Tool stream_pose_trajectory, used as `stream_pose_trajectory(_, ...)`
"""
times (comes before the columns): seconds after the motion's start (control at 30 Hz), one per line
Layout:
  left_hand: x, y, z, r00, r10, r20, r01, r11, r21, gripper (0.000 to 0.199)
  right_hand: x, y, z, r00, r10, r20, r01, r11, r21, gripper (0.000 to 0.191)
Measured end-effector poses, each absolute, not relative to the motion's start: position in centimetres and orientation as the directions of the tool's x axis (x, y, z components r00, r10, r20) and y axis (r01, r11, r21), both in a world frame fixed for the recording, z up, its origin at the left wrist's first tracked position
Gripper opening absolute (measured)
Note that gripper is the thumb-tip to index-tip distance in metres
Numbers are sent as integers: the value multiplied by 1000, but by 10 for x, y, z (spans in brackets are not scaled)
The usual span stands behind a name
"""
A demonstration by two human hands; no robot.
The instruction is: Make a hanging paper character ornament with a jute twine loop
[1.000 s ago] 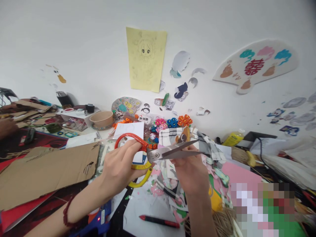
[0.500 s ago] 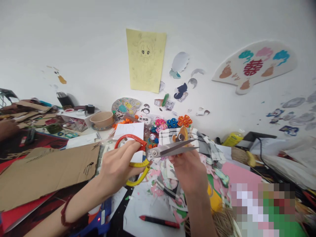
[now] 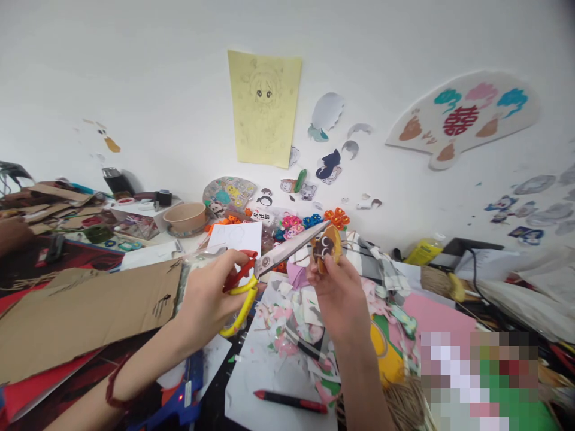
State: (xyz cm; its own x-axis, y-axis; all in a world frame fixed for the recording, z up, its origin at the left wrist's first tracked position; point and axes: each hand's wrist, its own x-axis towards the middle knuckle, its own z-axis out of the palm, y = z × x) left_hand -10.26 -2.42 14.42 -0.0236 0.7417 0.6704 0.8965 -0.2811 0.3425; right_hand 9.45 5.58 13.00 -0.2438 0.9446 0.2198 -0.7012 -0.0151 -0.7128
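Note:
My left hand (image 3: 211,296) is closed around the red and yellow handles of a pair of scissors (image 3: 287,248). Their metal blades point up to the right and look closed, the tip beside the cutout. Between the thumb and fingers of my right hand (image 3: 341,293) is a small cartoon cutout (image 3: 324,246), dark brown with white-ringed eyes and an orange-yellow border. Under both hands lie pink, white and green paper scraps (image 3: 287,329) and a white sheet (image 3: 269,383). A red and black pen (image 3: 290,401) rests on that sheet.
A cardboard piece (image 3: 103,317) lies to the left, near a blue glue gun (image 3: 186,389). Behind are a tan bowl (image 3: 185,216) and colourful bead flowers (image 3: 336,218). Pink paper (image 3: 440,317) and a yellow bottle (image 3: 424,250) are at the right. Another person's hand (image 3: 13,230) shows at far left.
The scissors have gone from open to closed, and their blades now tilt further upward. My right hand has turned the cutout, so its dark face with white-ringed eyes shows.

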Motion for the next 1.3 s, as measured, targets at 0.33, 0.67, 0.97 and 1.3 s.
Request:
stream_pose_trajectory(0.33, -118, -28, 132, -37, 871, 490, 887, -198, 418, 52, 94, 60, 125, 179, 815, 551, -327, 578, -748, 17)
stream_pose_trajectory(0.67, -101, -44, 141, -115, 960, 255, 892, -13, 451, 45, 105, 77, 112, 290, 261, 921, 427, 826, -368, 1)
stream_pose_trajectory(0.97, -91, -40, 149, -100, 958, 268, 880, -40, 472, 37, 106, 71, 121, 169, 122, 978, 578, 791, -198, 6)
stream_pose_trajectory(1.3, -92, -40, 144, -74, 963, 259, 904, -45, 426, 35, 105, 71, 121, 174, 132, 976, 592, 778, -211, 8)
